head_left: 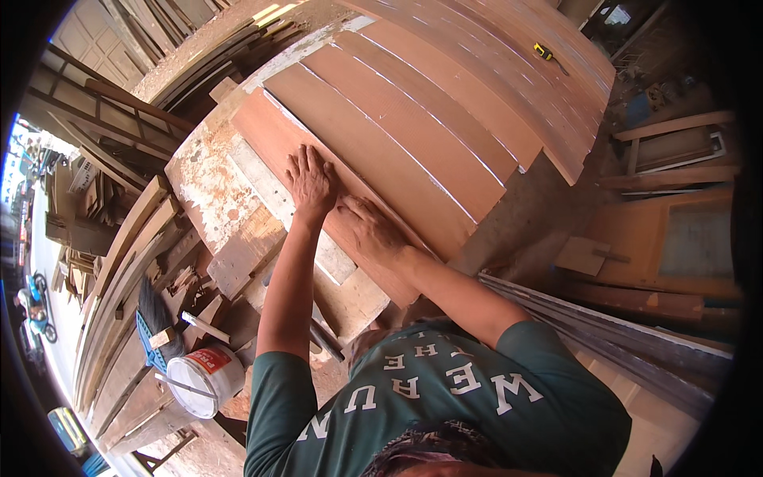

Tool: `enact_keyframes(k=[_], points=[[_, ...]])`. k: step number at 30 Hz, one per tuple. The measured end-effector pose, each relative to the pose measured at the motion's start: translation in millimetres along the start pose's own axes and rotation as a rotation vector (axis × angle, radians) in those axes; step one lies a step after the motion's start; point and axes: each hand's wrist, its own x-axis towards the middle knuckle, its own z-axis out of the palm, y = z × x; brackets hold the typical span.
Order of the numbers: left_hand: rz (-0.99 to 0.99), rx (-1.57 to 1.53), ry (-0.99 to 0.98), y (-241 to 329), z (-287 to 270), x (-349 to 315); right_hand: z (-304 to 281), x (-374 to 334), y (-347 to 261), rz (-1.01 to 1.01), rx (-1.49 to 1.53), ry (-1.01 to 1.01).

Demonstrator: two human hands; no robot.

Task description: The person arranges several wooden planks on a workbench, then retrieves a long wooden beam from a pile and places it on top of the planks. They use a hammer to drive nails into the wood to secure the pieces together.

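Lying flat on a reddish-brown wooden board (pixel 262 131), my left hand (pixel 311 181) has its fingers spread. My right hand (pixel 369 228) rests on the same board just nearer to me, palm down and fingers stretched out. This board is the leftmost of several long planks; the neighbouring plank (pixel 350 131) lies along its right side. Thin white lines, which look like glue, run along several plank edges. Beneath the planks is a worn workbench (pixel 211 179) with white, paint-like patches. Neither hand holds anything.
A yellow and black tape measure (pixel 543 52) lies on the far planks. At lower left stand a white bucket (pixel 205 381) with a red label and a blue brush (pixel 151 330) with dark bristles. Stacked timber (pixel 119 306) lines the left; a wooden panel (pixel 636 238) leans at right.
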Motion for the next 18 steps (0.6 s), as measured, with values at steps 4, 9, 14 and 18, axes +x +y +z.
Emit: enact_keyframes(k=[4, 9, 14, 18], points=[[0.037, -0.062, 0.02, -8.2, 2.1, -3.4, -0.9, 0.6, -10.8, -0.034, -0.176, -0.005], [0.049, -0.014, -0.012, -4.9, 6.9, -4.0, 13.5, -14.2, -1.4, 0.006, -0.11, -0.06], [0.038, 0.042, -0.097, -3.0, -1.1, 6.3, 13.4, -8.1, 13.4, -0.01, -0.084, -0.048], [0.064, 0.032, -0.122, -13.3, -8.4, 6.8, 14.5, -3.2, 8.7, -0.057, -0.175, -0.027]])
